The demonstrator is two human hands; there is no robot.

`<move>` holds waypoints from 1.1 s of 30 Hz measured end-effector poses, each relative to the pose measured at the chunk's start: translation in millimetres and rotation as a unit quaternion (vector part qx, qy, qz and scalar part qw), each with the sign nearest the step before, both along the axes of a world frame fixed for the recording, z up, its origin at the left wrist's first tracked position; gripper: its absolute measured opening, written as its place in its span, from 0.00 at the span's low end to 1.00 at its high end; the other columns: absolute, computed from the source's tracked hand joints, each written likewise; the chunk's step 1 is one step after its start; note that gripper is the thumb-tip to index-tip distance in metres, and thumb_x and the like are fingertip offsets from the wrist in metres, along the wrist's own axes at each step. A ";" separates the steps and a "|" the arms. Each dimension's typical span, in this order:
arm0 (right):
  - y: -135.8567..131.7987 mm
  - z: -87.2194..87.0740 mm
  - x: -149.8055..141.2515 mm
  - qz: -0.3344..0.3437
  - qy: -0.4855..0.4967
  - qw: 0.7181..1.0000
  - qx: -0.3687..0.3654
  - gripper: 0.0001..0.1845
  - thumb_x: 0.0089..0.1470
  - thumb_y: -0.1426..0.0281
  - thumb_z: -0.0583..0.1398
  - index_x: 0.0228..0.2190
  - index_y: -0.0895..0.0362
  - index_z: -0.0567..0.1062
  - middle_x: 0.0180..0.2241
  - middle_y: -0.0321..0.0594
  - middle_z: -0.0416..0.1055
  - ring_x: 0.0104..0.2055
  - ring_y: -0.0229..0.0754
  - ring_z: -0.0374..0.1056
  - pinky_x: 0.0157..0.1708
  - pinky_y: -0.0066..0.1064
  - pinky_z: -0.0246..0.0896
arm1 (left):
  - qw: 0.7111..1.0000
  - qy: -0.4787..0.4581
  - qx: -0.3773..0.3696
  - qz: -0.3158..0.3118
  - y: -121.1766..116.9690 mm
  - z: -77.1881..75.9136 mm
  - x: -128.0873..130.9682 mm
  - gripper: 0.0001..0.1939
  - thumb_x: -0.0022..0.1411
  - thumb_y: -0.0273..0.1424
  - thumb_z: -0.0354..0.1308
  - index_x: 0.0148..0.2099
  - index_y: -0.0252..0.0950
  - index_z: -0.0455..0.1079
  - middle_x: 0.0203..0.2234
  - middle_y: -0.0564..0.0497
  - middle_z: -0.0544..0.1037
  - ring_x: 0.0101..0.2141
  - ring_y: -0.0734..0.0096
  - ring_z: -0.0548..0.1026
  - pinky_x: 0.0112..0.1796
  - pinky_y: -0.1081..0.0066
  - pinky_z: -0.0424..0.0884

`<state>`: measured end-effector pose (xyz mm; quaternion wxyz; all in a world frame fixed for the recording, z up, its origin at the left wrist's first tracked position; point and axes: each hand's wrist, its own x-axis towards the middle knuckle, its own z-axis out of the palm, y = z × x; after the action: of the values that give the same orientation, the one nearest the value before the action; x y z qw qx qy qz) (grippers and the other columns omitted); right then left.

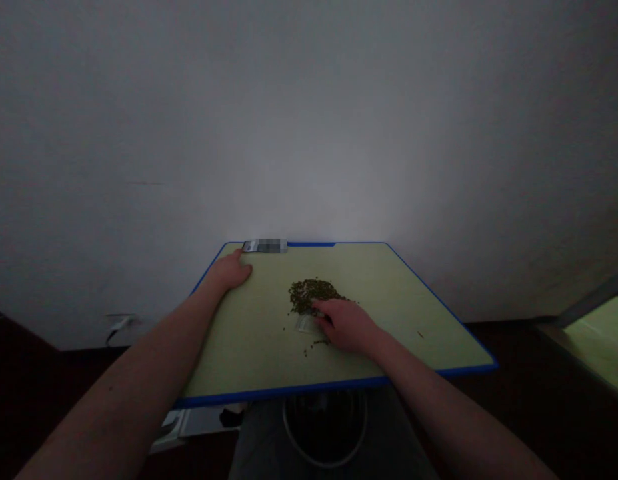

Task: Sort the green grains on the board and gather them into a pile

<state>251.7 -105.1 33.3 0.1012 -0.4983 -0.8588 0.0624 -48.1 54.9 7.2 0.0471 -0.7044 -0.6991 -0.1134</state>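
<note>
The person's left hand [231,272] lies on a flat green desk [289,393] with a blue edge. This hand is near the far side of the desk. Its grip is loose and open, and it holds nothing. Just past its fingers is a flat packet [265,246] at the far edge, but the writing on it is blurred.

The right hand [346,327] is in the middle of the desk. It is low and pressed close to a heap of small green beans [311,295]. Its fingers [321,308] reach to the edge of the heap. A small clear bag [306,324] lies right under those fingers, next to the heap. The fingers touch or nearly touch the bag, but you cannot tell if the grip is holding it or just resting there.

A few loose beans [319,342] lie by the right hand, away from the heap. One tiny brown speck [419,335] sits alone near the right side of the desk. A pale wall [309,120] stands behind the desk.
</note>
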 end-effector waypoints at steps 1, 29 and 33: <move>-0.3 -0.1 1.0 0.000 -0.001 1.000 0.000 0.20 0.55 0.65 0.50 0.50 0.55 0.66 0.44 0.45 0.70 0.43 0.45 0.65 0.41 0.34 0.55 | 1.000 0.007 -0.011 0.007 7.0 0.4 1.3 0.35 0.54 0.45 0.43 0.61 0.33 0.50 0.45 0.38 0.72 0.44 0.55 0.71 0.42 0.64 0.65; -0.3 3.3 0.5 0.002 -0.033 0.999 0.007 0.20 0.55 0.65 0.49 0.49 0.55 0.66 0.43 0.44 0.70 0.43 0.44 0.65 0.41 0.33 0.54 | 1.000 -0.027 -0.004 0.009 -22.2 -0.3 -7.0 0.17 0.49 0.40 0.48 0.39 0.35 0.66 0.32 0.45 0.74 0.33 0.62 0.72 0.32 0.69 0.65; 1.5 5.1 -3.9 0.004 -0.037 0.999 0.012 0.20 0.55 0.66 0.50 0.48 0.54 0.66 0.43 0.44 0.70 0.44 0.44 0.65 0.41 0.33 0.54 | 1.000 -0.027 0.001 -0.004 -26.7 -0.1 -4.1 0.18 0.51 0.40 0.47 0.41 0.35 0.66 0.33 0.44 0.75 0.34 0.63 0.72 0.33 0.69 0.65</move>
<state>247.9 -103.6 38.4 0.0746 -0.4957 -0.8646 0.0342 -52.2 28.2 7.1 0.0287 -0.7035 -0.6974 -0.1338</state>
